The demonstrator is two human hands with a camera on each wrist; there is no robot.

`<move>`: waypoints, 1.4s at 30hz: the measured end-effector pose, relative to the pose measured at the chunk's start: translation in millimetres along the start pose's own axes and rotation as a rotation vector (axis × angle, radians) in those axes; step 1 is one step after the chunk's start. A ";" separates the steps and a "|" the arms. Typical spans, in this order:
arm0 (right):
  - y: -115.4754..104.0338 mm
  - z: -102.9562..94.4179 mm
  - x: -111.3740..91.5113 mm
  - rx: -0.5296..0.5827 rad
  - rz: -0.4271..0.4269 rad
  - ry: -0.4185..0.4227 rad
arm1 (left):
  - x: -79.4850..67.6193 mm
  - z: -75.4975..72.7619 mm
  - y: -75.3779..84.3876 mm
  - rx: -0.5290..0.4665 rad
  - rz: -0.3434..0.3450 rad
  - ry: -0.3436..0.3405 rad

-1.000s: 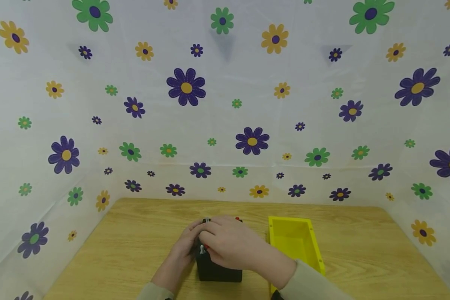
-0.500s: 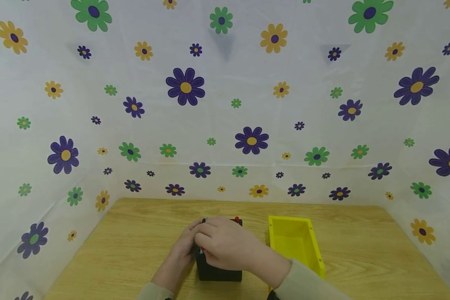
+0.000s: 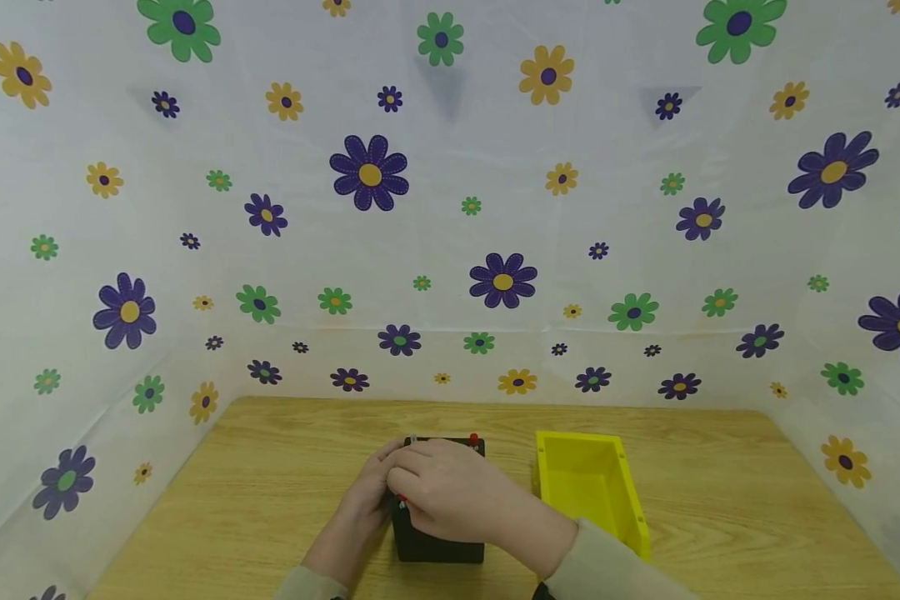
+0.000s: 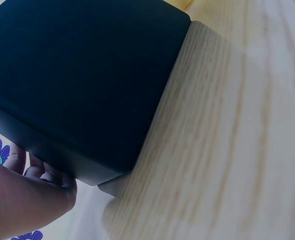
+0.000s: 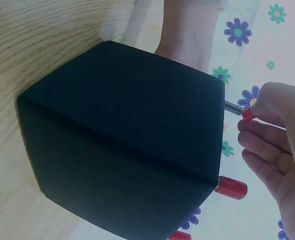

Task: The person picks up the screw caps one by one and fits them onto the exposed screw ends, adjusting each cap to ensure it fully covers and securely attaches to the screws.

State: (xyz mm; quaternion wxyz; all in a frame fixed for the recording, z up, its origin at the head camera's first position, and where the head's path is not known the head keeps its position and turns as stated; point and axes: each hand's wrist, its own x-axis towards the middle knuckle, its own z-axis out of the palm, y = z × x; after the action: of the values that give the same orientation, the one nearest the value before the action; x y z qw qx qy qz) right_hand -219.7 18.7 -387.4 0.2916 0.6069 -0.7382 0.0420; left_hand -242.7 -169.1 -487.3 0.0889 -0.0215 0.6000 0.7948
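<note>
A black block point(image 3: 439, 543) stands upright on the table, with metal studs on its top. My left hand point(image 3: 366, 493) grips its left side; in the left wrist view, bent fingers point(image 4: 40, 170) lie against the block. My right hand point(image 3: 453, 492) reaches over the top and pinches a small red cap point(image 5: 248, 114) between thumb and finger. This cap sits at the end of a threaded stud point(image 5: 232, 107), much of whose thread shows. A second red cap point(image 5: 231, 187) is low against the block, and a third point(image 5: 180, 235) is partly cut off by the frame.
To the right of the block stands a yellow bin point(image 3: 591, 479), partly behind my right forearm. The wooden table point(image 3: 285, 450) ends at flowered cloth point(image 3: 435, 250) at the back and sides.
My right hand has shifted slightly left over the block's front left stud, still pinching the red cap. The silver stud tip seen there before is now mostly covered. My left hand stays put.
</note>
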 end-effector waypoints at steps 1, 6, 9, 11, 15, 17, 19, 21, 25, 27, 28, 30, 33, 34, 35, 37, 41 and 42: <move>0.1 0.0 -0.1 0.002 0.000 0.000 | 0.1 -0.1 -0.1 0.000 0.000 -0.003; 0.5 0.9 -0.2 0.032 -0.006 0.011 | 0.6 -0.7 -0.7 -0.004 -0.003 -0.007; 0.3 2.1 -0.3 0.048 -0.012 0.013 | 0.6 -1.1 -1.3 -0.003 0.001 -0.012; 0.1 2.8 -0.6 0.054 -0.013 0.012 | 0.5 -1.1 -1.7 0.000 0.004 -0.014; -0.2 4.1 -0.4 0.048 -0.003 0.011 | 0.2 -1.2 -2.0 0.008 0.002 -0.008; -0.3 4.3 -0.3 0.044 0.008 0.007 | -0.1 -1.0 -1.5 0.010 -0.004 -0.005; -0.5 3.8 -0.3 0.040 0.024 -0.002 | -0.1 -0.9 -1.0 0.005 -0.009 -0.003; -0.4 3.2 -0.4 0.030 0.042 -0.011 | -0.6 -0.6 -0.1 -0.006 -0.013 -0.004; 0.0 1.8 -0.2 0.007 0.074 -0.032 | -0.7 -0.4 0.8 -0.019 -0.012 -0.012; 0.2 1.3 -0.1 -0.001 0.078 -0.040 | -0.3 -0.3 0.8 -0.018 -0.014 -0.018; 0.3 1.1 0.0 -0.005 0.076 -0.044 | -0.1 -0.6 0.8 -0.017 -0.012 -0.023; 0.5 1.3 0.0 -0.009 0.068 -0.048 | 0.5 -1.0 1.0 -0.018 -0.013 -0.031; 0.4 3.1 -0.7 -0.016 0.056 -0.056 | 0.7 -1.3 1.3 -0.017 -0.015 -0.042; 0.3 3.9 -1.2 -0.017 0.054 -0.059 | 0.5 -1.5 1.4 -0.011 -0.017 -0.042; 0.1 5.0 -1.7 -0.022 0.053 -0.060 | 0.6 -1.6 1.3 -0.007 -0.017 -0.044; -0.3 7.1 -2.9 -0.034 0.053 -0.063 | 0.6 -2.0 1.0 0.006 -0.016 -0.045; -1.0 10.2 -4.9 -0.069 0.066 -0.069 | 0.5 -2.6 0.7 0.017 -0.013 -0.043; -1.1 10.1 -5.5 -0.082 0.071 -0.075 | 0.1 -2.4 1.0 0.017 -0.013 -0.041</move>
State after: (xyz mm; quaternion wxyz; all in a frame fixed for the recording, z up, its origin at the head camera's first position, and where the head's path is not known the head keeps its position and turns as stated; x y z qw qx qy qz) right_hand -222.0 19.0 -398.7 0.2867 0.5688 -0.7709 -0.0007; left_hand -243.2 -171.6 -487.0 0.1066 -0.0084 0.6047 0.7892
